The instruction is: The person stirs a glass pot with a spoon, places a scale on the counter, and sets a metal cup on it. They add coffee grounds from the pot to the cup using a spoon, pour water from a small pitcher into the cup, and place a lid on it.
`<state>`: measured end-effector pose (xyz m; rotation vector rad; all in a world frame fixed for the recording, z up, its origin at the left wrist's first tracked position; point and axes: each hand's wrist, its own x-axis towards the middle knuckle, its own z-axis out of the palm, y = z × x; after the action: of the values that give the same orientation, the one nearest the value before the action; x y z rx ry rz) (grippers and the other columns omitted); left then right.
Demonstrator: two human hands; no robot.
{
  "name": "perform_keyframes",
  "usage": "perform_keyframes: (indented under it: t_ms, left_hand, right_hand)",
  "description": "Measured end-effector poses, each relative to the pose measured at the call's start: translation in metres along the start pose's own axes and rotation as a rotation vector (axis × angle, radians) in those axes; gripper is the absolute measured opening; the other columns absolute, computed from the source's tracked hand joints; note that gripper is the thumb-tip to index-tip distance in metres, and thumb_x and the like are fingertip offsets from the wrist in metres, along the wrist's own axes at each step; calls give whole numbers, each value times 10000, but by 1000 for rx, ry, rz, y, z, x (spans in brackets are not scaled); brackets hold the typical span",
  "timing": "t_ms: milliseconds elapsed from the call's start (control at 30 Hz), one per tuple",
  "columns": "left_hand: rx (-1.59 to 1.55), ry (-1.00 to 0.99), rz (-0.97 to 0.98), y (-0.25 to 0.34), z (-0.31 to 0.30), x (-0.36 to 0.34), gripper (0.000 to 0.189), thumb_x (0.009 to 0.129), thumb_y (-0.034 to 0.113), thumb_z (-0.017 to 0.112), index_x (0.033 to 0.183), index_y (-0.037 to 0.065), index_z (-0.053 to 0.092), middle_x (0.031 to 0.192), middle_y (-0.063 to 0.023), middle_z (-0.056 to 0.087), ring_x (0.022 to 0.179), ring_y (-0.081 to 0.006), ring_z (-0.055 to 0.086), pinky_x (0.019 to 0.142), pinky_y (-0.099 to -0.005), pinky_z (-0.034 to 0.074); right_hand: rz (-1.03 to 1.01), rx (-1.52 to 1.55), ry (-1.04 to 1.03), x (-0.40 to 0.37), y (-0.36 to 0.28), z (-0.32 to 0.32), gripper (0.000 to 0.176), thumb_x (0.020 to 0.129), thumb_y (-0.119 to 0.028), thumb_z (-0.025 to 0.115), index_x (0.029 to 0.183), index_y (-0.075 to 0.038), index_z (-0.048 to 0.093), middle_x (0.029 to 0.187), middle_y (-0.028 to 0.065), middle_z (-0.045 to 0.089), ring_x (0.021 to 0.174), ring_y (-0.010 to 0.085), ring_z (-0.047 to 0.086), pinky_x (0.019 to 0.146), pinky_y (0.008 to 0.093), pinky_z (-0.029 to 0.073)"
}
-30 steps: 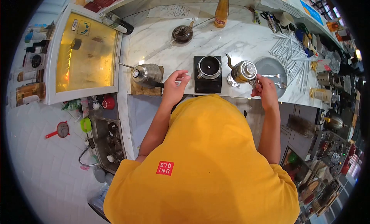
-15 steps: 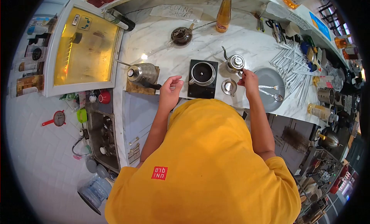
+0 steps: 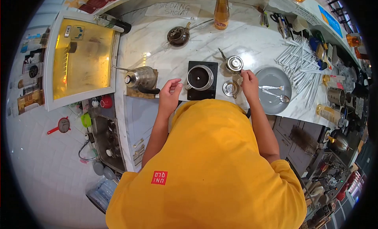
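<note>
My right hand [image 3: 250,85] has its fingers closed on the handle of a small silver gooseneck kettle [image 3: 234,64], which stands upright on the marble counter. Close below the kettle lies a round metal piece with a small handle [image 3: 230,88], perhaps a lid. A metal cup [image 3: 208,86] with dark contents and a small bright spot in the middle sits on a black scale [image 3: 195,96]. Left of the scale, my left hand [image 3: 169,95] hovers near the cup, fingers loosely bent and apart, holding nothing. A larger steel gooseneck kettle [image 3: 142,77] rests on a wooden board beside it.
A grey plate [image 3: 271,105] carries a fork and a spoon. Many white wrapped straws [image 3: 297,63] lie at the right. Farther back stand a glass teapot [image 3: 178,36] and an amber bottle [image 3: 221,16]. A yellow-lit glass cabinet [image 3: 82,57] and sink [image 3: 105,140] are left.
The whole view has shifted slightly with the head. My left hand's fingers have spread a little. My right hand stays at the small kettle's handle.
</note>
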<state>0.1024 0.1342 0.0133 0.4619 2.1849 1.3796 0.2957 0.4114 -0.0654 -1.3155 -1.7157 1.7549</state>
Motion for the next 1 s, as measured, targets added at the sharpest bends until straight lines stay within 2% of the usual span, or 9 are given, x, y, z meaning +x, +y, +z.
perform_keyframes:
  t_ms: [100,200,300,400,500,700,800,833,1000]
  left_hand:
    - [-14,-15,-6,-1,2,-1,253,971,168,680,1182,29,677,996,-38,701,888,-102,623,791,-266,513]
    - [8,-34,-9,-1,3,-2,249,973,168,678,1183,33,676,998,-38,701,894,-101,626,790,-265,512]
    - [0,-46,6,1,5,-4,244,974,166,676,1181,37,677,998,-38,705,900,-102,633,784,-264,511]
    - [24,-44,30,7,5,-6,248,971,174,680,1179,41,678,996,-42,712,899,-106,640,778,-265,510]
    - [86,-46,55,13,-1,-8,253,966,184,686,1174,40,681,990,-49,719,885,-111,644,775,-267,509]
    - [76,-37,68,9,-8,-9,255,948,202,708,1138,33,694,966,-64,721,863,-123,644,779,-277,512]
    - [72,-52,117,8,-11,-11,257,942,210,716,1124,30,699,959,-67,719,860,-124,641,782,-281,513]
    - [78,-65,116,9,-13,-12,255,941,210,716,1121,29,699,958,-64,719,858,-122,639,778,-279,512]
    - [88,-143,89,18,-24,-19,258,941,215,719,1121,32,698,952,-45,719,852,-111,631,755,-270,498]
  right_hand:
    - [-192,-341,153,-1,11,-1,342,999,-344,628,923,-15,680,793,24,614,714,135,621,591,288,490]
    - [-105,92,68,-8,6,8,346,1025,-346,600,944,-14,653,834,47,634,712,124,612,636,282,491]
    - [2,310,-102,-2,13,9,338,1051,-333,561,949,-18,626,817,53,638,721,113,605,664,279,492]
    - [-142,155,-129,3,27,9,356,1069,-330,523,909,-24,610,778,31,618,719,102,586,652,283,487]
    - [-172,95,-125,9,35,11,391,1094,-371,466,883,-55,559,786,12,591,749,101,576,698,261,477]
    - [-144,246,-93,11,37,17,415,1089,-364,483,819,-62,575,766,5,581,758,103,568,728,280,475]
    - [-172,190,-80,8,37,16,422,1087,-361,487,811,-60,592,774,12,594,765,108,579,745,282,481]
    - [-108,189,-75,4,37,15,408,1084,-359,492,836,-56,604,788,12,605,768,113,589,762,278,484]
    - [-191,216,9,-31,20,13,396,1088,-339,481,873,-33,612,810,19,616,771,112,572,757,278,473]
